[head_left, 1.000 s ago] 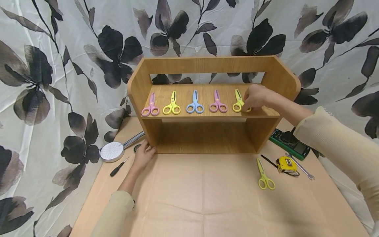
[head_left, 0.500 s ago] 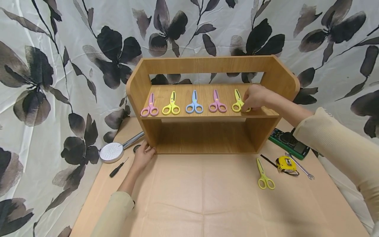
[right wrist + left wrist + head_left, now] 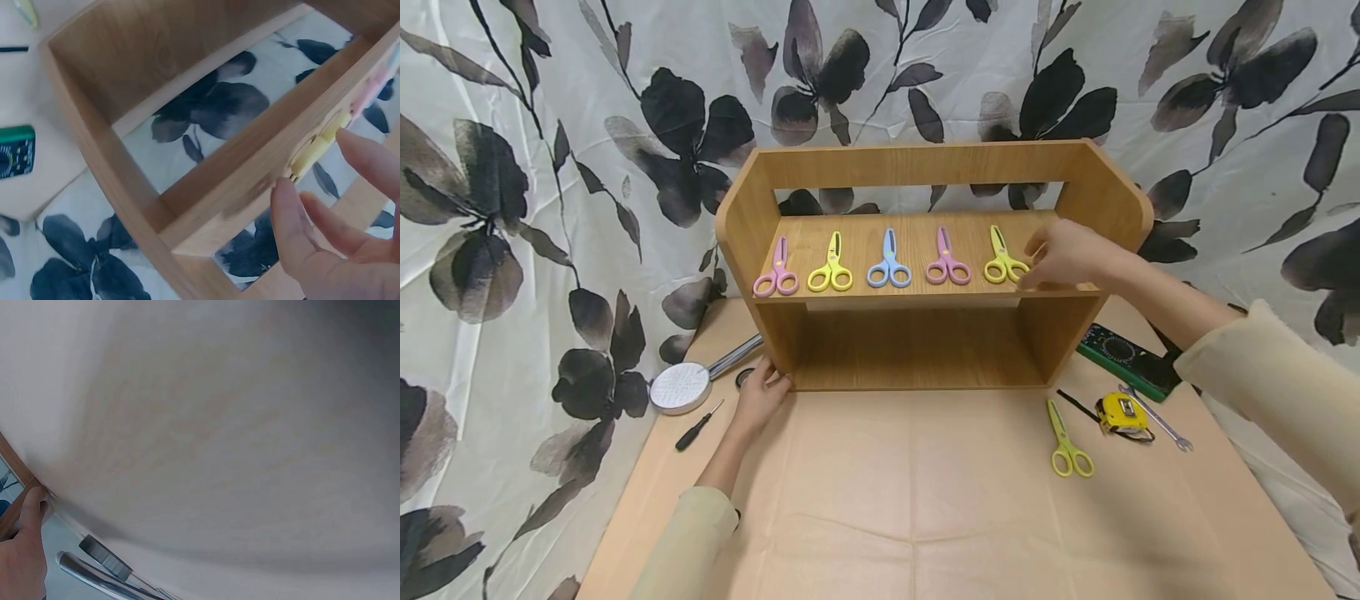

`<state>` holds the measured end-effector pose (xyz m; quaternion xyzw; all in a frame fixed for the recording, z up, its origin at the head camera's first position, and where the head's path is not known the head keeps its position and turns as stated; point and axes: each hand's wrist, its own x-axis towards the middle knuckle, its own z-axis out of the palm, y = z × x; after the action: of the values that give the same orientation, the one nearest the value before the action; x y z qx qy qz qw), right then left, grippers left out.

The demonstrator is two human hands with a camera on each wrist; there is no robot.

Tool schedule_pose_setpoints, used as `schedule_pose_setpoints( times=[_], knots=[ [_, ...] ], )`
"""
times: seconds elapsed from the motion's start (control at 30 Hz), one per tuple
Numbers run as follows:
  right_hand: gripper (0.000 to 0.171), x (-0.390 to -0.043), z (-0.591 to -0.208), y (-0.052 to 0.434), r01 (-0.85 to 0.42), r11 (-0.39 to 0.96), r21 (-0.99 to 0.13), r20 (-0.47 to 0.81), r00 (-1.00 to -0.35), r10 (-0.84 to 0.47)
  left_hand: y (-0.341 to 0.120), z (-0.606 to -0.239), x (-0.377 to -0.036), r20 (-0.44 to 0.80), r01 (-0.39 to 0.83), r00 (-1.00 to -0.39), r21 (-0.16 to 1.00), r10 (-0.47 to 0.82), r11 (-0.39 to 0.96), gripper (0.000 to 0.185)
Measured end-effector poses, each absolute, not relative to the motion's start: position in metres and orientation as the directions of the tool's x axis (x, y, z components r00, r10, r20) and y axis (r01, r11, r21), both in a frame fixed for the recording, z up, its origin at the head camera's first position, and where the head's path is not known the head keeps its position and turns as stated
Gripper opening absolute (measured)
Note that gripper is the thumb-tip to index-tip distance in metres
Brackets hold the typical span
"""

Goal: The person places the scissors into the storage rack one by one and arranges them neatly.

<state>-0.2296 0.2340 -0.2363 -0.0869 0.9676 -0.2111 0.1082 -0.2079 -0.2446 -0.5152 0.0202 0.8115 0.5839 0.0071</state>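
Observation:
Several small scissors lie in a row on the upper board of a wooden shelf: pink scissors at the left, yellow scissors, blue scissors, purple-pink scissors, and yellow scissors at the right end. My right hand is just right of these last scissors, its thumb and fingers apart, holding nothing. In the right wrist view its fingertips are close to the board's edge. My left hand grips the shelf's lower left front corner. Its fingers partly cover that wood.
More yellow scissors lie on the table at the right, near a yellow tape measure, a wrench and a green multimeter. Left of the shelf are a shower head and a screwdriver. A floral cloth hangs behind.
My right hand has let go of the rightmost yellow scissors on the shelf and moved slightly right, its fingers spreading. The scissors stay in the row. The left hand keeps its place.

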Motion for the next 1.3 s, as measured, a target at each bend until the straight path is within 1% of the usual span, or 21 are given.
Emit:
schedule_pose_setpoints(
  times=[0.13, 0.23, 0.4, 0.57, 0.73, 0.93, 1.1, 1.2, 1.3],
  knots=[
    [0.06, -0.205, -0.25, 0.247, -0.145, 0.831, -0.538, -0.098, -0.968, -0.232, -0.244, -0.517, -0.208, 0.009, 0.021, -0.999, 0.948, 0.039, 0.318, 0.069],
    [0.057, -0.183, -0.268, 0.257, -0.137, 0.766, -0.628, -0.072, -0.97, -0.232, -0.244, -0.517, -0.208, 0.015, 0.026, -0.999, 0.944, 0.037, 0.329, 0.068],
    [0.054, -0.15, -0.319, 0.281, -0.122, 0.696, -0.708, -0.021, -0.981, -0.193, -0.245, -0.516, -0.21, 0.013, 0.022, -0.999, 0.945, 0.031, 0.328, 0.066],
    [0.061, -0.122, -0.375, 0.307, -0.048, 0.62, -0.783, -0.053, -0.988, -0.143, -0.245, -0.518, -0.211, 0.008, 0.02, -0.999, 0.941, 0.037, 0.338, 0.066],
    [0.066, -0.102, -0.425, 0.324, -0.01, 0.581, -0.814, -0.075, -0.989, -0.123, -0.246, -0.518, -0.211, 0.01, 0.02, -1.0, 0.937, 0.03, 0.349, 0.067],
    [0.07, -0.09, -0.473, 0.336, 0.034, 0.531, -0.847, -0.113, -0.987, -0.117, -0.246, -0.518, -0.21, -0.001, 0.01, -0.999, 0.945, 0.033, 0.326, 0.067],
    [0.075, -0.083, -0.502, 0.343, 0.075, 0.51, -0.857, -0.166, -0.977, -0.135, -0.246, -0.519, -0.211, 0.005, 0.014, -1.0, 0.942, 0.027, 0.337, 0.064],
    [0.078, -0.081, -0.514, 0.347, 0.069, 0.492, -0.868, -0.171, -0.972, -0.164, -0.246, -0.519, -0.211, 0.011, 0.018, -1.0, 0.938, 0.023, 0.346, 0.064],
    [0.08, -0.081, -0.523, 0.349, 0.059, 0.518, -0.853, -0.176, -0.968, -0.178, -0.247, -0.518, -0.211, 0.01, 0.017, -1.0, 0.94, 0.024, 0.34, 0.064]
  ],
)
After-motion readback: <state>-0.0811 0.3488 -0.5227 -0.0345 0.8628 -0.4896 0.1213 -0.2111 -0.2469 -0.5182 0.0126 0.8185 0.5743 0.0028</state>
